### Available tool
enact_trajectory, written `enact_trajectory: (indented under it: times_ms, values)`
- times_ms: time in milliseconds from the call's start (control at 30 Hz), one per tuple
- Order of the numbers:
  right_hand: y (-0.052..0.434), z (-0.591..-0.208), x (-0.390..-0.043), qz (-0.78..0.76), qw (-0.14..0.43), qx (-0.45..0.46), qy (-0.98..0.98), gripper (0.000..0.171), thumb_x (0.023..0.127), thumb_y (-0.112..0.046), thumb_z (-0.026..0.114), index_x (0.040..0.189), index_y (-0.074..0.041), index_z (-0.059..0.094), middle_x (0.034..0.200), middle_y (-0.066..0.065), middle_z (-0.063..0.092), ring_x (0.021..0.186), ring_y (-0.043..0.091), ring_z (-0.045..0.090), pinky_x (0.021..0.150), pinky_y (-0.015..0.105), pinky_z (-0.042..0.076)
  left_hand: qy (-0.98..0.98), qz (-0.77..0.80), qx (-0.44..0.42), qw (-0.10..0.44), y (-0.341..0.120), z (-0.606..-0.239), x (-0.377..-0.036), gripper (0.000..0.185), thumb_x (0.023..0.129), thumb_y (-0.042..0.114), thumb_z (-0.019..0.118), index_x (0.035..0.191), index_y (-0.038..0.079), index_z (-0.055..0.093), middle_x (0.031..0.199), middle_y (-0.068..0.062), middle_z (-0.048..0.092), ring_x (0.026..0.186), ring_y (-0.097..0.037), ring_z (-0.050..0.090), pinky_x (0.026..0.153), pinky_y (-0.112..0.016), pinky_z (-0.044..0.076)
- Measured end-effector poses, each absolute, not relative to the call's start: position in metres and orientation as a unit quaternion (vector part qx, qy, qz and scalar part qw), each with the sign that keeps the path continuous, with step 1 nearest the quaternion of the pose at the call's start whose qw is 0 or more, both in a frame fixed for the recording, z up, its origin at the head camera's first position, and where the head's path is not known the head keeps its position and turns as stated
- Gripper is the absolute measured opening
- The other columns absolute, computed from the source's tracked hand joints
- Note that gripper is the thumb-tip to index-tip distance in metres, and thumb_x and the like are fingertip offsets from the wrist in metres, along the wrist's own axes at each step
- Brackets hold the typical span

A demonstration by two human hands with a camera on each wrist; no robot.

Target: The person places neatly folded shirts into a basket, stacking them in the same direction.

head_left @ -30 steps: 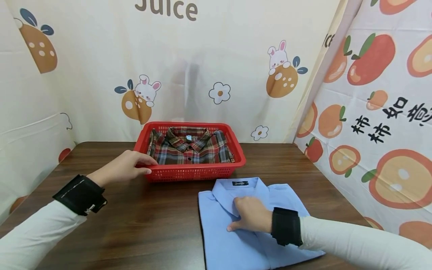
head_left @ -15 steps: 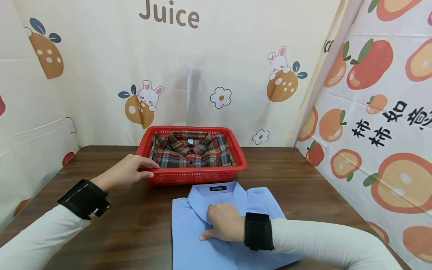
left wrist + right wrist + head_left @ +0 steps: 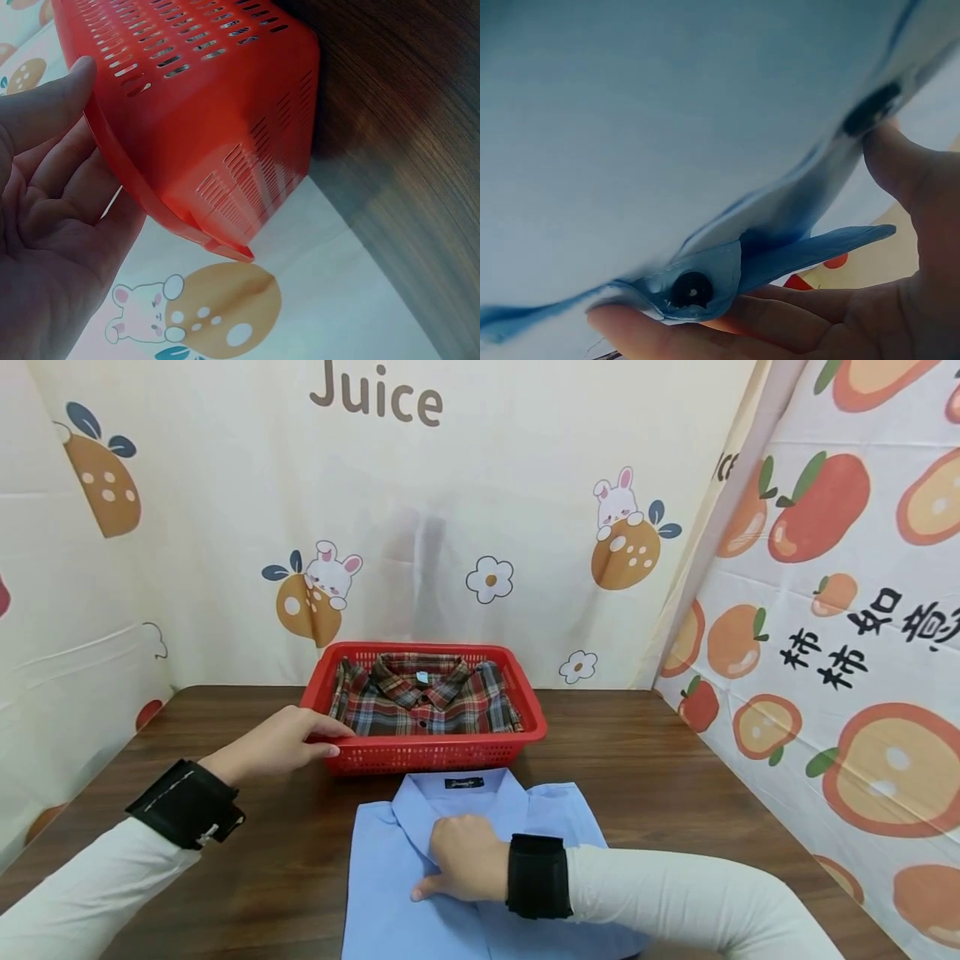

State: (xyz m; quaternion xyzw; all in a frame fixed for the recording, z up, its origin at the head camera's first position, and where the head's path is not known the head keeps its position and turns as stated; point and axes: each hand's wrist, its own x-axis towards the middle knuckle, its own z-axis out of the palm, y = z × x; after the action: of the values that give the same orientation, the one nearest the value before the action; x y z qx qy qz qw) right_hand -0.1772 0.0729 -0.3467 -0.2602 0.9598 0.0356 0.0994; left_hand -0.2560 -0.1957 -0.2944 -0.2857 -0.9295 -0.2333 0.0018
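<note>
**Folded blue shirt just in front of the red basket**

While the left hand (image 3: pixel 281 745) holds the near-left rim of the red basket (image 3: pixel 450 749), head view, the right hand (image 3: pixel 459 868) grips the folded blue shirt (image 3: pixel 390 868) at its collar; the basket lies straight beyond.

Left wrist view: fingers (image 3: pixel 45 105) and thumb clasp the rim.

Right wrist view: fingers (image 3: pixel 780 319) curl under the placket and button (image 3: pixel 691 289).
</note>
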Motion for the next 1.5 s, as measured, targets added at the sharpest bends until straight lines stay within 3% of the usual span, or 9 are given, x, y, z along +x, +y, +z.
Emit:
enact_trajectory:
  times_ms: [400,700,800,900,967,1033,1233,1367,1500]
  values:
    - [0.052,-0.349,-0.18,0.073,0.078,-0.28,0.954,0.054,0.077,-0.067,0.065,0.067,-0.014,0.058,0.059,-0.004,0.045,0.05,0.008,0.045,0.046,0.02,0.036,-0.932,-0.237,-0.272,0.019,-0.196,-0.297,-0.255,0.026,0.088,0.013,0.067,0.113,0.008,0.07,0.102,-0.01,0.069,0.09,-0.023,0.056,0.074,-0.037,0.058]
    - [0.062,-0.335,-0.189,-0.039,0.129,-0.282,0.95,0.052,0.078,-0.061,0.069,0.062,-0.013,0.055,0.054,-0.006,0.033,0.049,0.008,0.036,0.046,0.02,0.028,-0.933,-0.238,-0.265,0.06,-0.189,-0.306,-0.249,0.027,0.089,0.011,0.067,0.115,0.005,0.067,0.105,-0.014,0.07,0.088,-0.024,0.061,0.079,-0.045,0.059]
    - [0.079,-0.324,-0.192,-0.103,0.136,-0.27,0.948,0.052,0.075,-0.06,0.072,0.081,-0.008,0.069,0.057,-0.006,0.05,0.055,0.004,0.043,0.05,0.018,0.034,-0.924,-0.227,-0.285,0.114,-0.178,-0.311,-0.237,0.03,0.087,0.01,0.069,0.116,0.004,0.065,0.107,-0.014,0.07,0.092,-0.025,0.064,0.082,-0.048,0.058]
    - [0.104,-0.315,-0.195,-0.162,0.126,-0.262,0.943,0.063,0.075,-0.057,0.074,0.112,-0.006,0.069,0.089,0.001,0.073,0.078,0.008,0.061,0.067,0.022,0.051,-0.903,-0.2,-0.32,0.204,-0.167,-0.314,-0.222,0.029,0.083,0.011,0.074,0.11,0.006,0.068,0.101,-0.008,0.072,0.091,-0.021,0.067,0.081,-0.045,0.059]
    - [0.124,-0.312,-0.201,-0.197,0.108,-0.266,0.937,0.065,0.076,-0.053,0.075,0.119,-0.006,0.066,0.111,0.007,0.072,0.097,0.015,0.066,0.082,0.031,0.056,-0.892,-0.185,-0.337,0.237,-0.161,-0.315,-0.213,0.022,0.081,0.014,0.076,0.102,0.01,0.07,0.093,-0.002,0.072,0.085,-0.015,0.066,0.078,-0.039,0.06]
    - [0.143,-0.312,-0.209,-0.218,0.09,-0.274,0.932,0.063,0.077,-0.048,0.076,0.119,-0.002,0.066,0.117,0.012,0.07,0.107,0.023,0.065,0.088,0.039,0.056,-0.899,-0.18,-0.336,0.216,-0.157,-0.316,-0.206,0.018,0.082,0.018,0.075,0.097,0.012,0.07,0.088,0.001,0.07,0.08,-0.011,0.063,0.075,-0.034,0.06]
    - [0.184,-0.32,-0.24,-0.205,0.073,-0.287,0.933,0.062,0.078,-0.04,0.078,0.118,0.005,0.064,0.115,0.017,0.069,0.104,0.029,0.067,0.087,0.043,0.057,-0.936,-0.23,-0.266,0.013,-0.162,-0.331,-0.212,0.037,0.089,0.034,0.067,0.109,0.003,0.066,0.104,-0.01,0.07,0.095,-0.022,0.065,0.082,-0.043,0.058]
    - [0.198,-0.33,-0.26,-0.208,0.1,-0.29,0.929,0.056,0.079,-0.037,0.078,0.115,0.003,0.065,0.11,0.015,0.071,0.102,0.027,0.069,0.088,0.041,0.057,-0.925,-0.275,-0.26,-0.039,-0.166,-0.348,-0.228,0.044,0.09,0.035,0.065,0.112,-0.003,0.063,0.105,-0.014,0.069,0.097,-0.026,0.065,0.082,-0.045,0.057]
    - [0.205,-0.34,-0.274,-0.224,0.138,-0.283,0.922,0.047,0.08,-0.035,0.077,0.109,0.0,0.068,0.102,0.012,0.073,0.093,0.021,0.069,0.083,0.034,0.058,-0.913,-0.299,-0.27,-0.065,-0.163,-0.362,-0.241,0.043,0.088,0.034,0.067,0.108,-0.004,0.063,0.097,-0.008,0.069,0.088,-0.017,0.063,0.075,-0.033,0.056]
